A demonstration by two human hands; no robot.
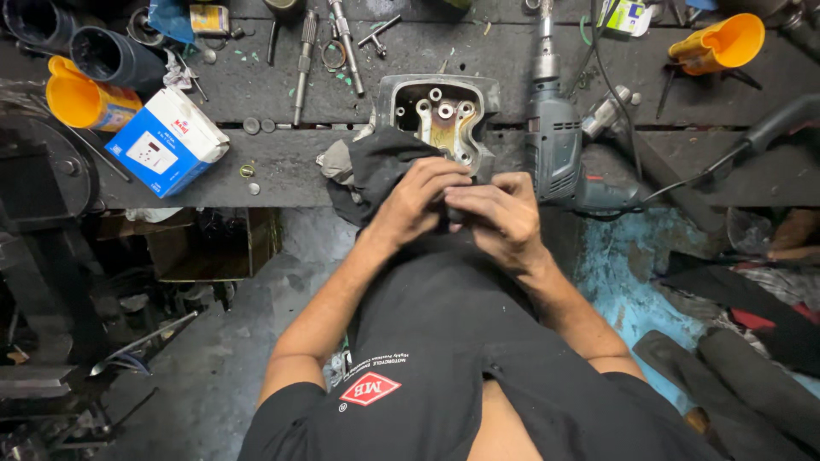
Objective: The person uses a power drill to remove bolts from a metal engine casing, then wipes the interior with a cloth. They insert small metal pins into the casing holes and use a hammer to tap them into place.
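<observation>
Head view: cluttered dark workbench (256,162), possibly wooden, grimy floor (213,358) below.

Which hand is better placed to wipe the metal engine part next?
Probably the left hand: it lies on the dark rag draped against the metal engine part. The right hand sits nearer the body, beside the electric drill, fingers curled against the left.

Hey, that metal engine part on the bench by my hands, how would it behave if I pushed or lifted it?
The engine cylinder head looks like thick cast metal, so probably heavy and rigid. It seems to sit flat, unlikely to roll. The dark rag draped over its edge would likely drag along.
</observation>
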